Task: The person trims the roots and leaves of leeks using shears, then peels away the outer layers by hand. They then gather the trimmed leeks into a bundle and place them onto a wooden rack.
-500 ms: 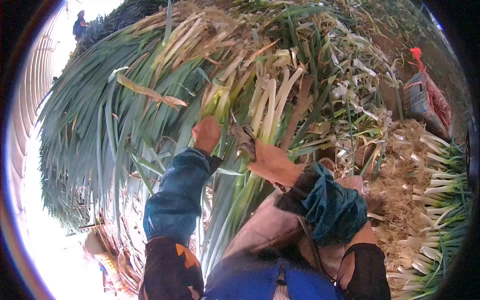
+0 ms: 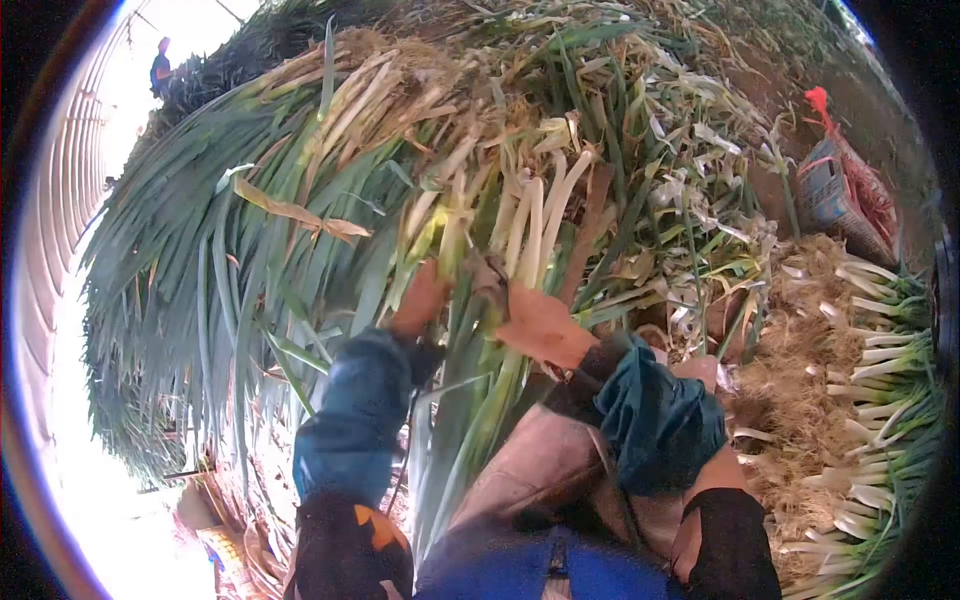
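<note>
Green onion stalks with pale stems (image 2: 532,228) lie in front of me, their long leaves running down toward my lap. My right hand (image 2: 545,326) is closed around something dark and thin (image 2: 488,280), perhaps a tool, and touches the stalks; its exact shape is hidden. Just to the left, my left hand (image 2: 420,298) is blurred against the leaves, below a yellow-green stalk (image 2: 440,225). Its fingers are smeared, so what they hold cannot be made out.
A large heap of green onions (image 2: 190,210) spreads across the left and back. Peeled leaf scraps (image 2: 700,200) lie at right of centre. Cleaned onions (image 2: 880,400) line the right edge, below a basket (image 2: 845,200) with red netting. A person (image 2: 160,68) stands far back left.
My left hand has moved slightly down and blurred. My right hand stays almost in place, closed as before. The view has shifted slightly.
</note>
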Demonstrator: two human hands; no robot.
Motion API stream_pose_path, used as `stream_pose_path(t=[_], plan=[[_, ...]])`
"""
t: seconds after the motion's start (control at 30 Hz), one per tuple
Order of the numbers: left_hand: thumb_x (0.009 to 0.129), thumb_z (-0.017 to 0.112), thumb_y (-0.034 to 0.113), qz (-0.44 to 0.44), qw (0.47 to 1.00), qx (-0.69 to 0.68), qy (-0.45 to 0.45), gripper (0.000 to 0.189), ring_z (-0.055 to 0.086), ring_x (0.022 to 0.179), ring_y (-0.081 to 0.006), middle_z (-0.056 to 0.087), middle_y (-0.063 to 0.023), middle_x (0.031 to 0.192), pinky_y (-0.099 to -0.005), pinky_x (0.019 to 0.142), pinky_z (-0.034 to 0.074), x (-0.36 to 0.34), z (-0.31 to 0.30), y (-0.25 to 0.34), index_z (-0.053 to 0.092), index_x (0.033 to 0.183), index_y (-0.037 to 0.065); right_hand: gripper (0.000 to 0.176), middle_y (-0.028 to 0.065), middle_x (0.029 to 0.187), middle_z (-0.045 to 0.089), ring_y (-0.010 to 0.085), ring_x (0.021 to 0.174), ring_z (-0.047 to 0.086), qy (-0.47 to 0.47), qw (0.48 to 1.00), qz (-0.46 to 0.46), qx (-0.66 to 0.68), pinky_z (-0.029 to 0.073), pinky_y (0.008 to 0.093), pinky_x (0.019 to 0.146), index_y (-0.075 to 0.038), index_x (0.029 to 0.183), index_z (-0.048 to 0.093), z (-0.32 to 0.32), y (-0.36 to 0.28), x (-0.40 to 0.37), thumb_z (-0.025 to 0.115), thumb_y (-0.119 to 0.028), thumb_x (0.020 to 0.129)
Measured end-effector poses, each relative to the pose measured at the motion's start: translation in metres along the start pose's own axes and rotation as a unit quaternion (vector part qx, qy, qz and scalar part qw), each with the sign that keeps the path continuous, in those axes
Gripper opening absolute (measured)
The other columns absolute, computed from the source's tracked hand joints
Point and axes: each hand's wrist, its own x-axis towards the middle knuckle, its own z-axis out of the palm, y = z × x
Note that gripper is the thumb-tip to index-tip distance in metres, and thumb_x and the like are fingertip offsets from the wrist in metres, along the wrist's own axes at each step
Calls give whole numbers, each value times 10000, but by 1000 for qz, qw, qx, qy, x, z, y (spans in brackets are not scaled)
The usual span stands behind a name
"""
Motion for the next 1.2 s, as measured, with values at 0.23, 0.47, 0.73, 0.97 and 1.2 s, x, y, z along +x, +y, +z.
stream_pose_path(t=[0.23, 0.47, 0.73, 0.97, 1.2], plan=[[819, 555, 165, -110, 983, -145, -27, 375, 502, 551, -126, 528, -44, 714, -268, 454, 421, -52, -9, 4, 511, 1177, 64, 571, 276, 808, 574, 440, 797, 572, -65, 994, 22, -80, 455, 469, 702, 95, 1125, 366, -16, -28, -17, 594, -290, 770], [838, 534, 145, -92, 980, -169, -41, 462, 484, 519, -136, 505, -45, 719, -288, 415, 422, -75, 0, 4, 408, 1282, 112, 553, 299, 810, 566, 450, 823, 559, -38, 994, 55, -83, 452, 469, 748, 105, 1074, 397, -4, -15, -8, 605, -295, 752], [846, 554, 176, -184, 960, -207, -47, 459, 476, 491, -119, 500, -25, 671, -267, 420, 409, -114, 6, 12, 408, 1277, 117, 407, 288, 783, 571, 465, 784, 566, -20, 997, 52, -57, 454, 488, 697, 71, 913, 431, -17, -15, 10, 622, -238, 729], [849, 563, 192, -190, 946, -255, -63, 459, 469, 502, -106, 505, -21, 687, -250, 418, 405, -120, 6, 2, 413, 1274, 109, 391, 280, 781, 575, 456, 773, 573, -47, 996, 27, -73, 455, 488, 674, 67, 919, 430, -6, -23, -14, 620, -217, 728], [842, 570, 204, -175, 947, -259, -66, 506, 469, 509, -113, 508, -29, 705, -246, 440, 401, -127, 12, -4, 393, 1304, 95, 400, 290, 780, 572, 458, 793, 575, -17, 999, 43, -21, 444, 489, 695, 81, 899, 444, -5, -9, 19, 615, -235, 721]])
